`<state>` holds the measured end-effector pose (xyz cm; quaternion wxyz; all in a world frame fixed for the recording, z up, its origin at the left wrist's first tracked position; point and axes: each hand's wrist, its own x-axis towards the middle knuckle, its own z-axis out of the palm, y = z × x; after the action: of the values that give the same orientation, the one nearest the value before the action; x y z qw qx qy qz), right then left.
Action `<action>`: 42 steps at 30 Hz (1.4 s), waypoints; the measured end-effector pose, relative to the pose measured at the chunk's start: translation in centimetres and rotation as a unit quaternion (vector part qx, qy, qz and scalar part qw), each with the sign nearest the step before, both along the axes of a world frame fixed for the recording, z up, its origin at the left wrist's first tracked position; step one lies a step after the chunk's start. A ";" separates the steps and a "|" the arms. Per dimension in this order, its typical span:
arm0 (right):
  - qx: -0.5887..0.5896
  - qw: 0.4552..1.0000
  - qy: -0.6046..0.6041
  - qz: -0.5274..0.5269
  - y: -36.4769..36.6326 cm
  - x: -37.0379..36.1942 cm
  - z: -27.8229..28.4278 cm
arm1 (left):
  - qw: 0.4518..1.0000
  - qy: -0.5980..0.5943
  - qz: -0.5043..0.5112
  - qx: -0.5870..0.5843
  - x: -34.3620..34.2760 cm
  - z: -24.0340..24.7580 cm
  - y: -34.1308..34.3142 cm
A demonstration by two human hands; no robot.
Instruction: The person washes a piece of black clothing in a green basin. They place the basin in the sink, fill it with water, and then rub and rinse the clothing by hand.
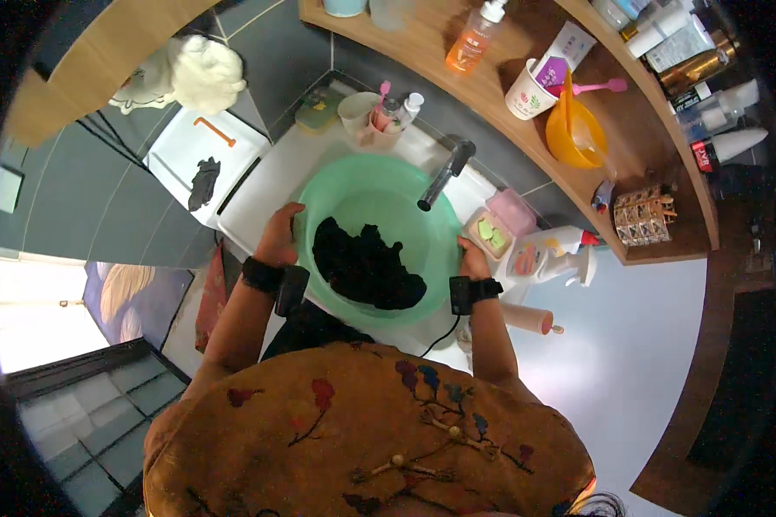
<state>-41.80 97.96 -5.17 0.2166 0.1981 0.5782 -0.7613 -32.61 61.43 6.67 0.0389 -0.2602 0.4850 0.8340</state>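
Observation:
A round pale-green plastic basin sits on the white sink counter in front of me. Inside it lies a crumpled heap of black cloth; its exact kind cannot be made out. My left hand grips the basin's left rim, the fingers partly hidden behind the edge. On the opposite side, my right hand holds the right rim in the same way. Neither hand touches the cloth. A dark faucet reaches over the basin's far right edge.
Right of the basin stand a soap dish with green soap pieces and a white spray bottle. A cup with small bottles is behind it. A wooden shelf overhangs the back. At left, a white washer top bears a dark cloth.

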 end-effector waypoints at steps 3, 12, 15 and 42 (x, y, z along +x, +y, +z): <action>-0.062 0.994 -0.085 0.011 -1.8 1.1 2.9 | 0.825 0.213 -0.082 -0.517 2.2 -0.6 -1.6; -0.072 0.992 -0.087 0.061 -4.9 1.9 1.1 | 0.966 0.107 -0.109 -0.207 6.1 -0.3 -4.8; -0.124 0.988 -0.053 0.070 -6.7 3.2 2.2 | 0.989 0.070 -0.013 -0.131 8.2 -2.6 -6.9; -0.022 1.000 0.002 0.020 -24.0 19.5 11.8 | 0.711 0.131 -0.231 -0.650 28.6 1.5 -17.9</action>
<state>-22.34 73.98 6.59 0.2345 0.1800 0.5659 -0.7697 -4.04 43.50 8.14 -0.0128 0.0112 0.9528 0.3032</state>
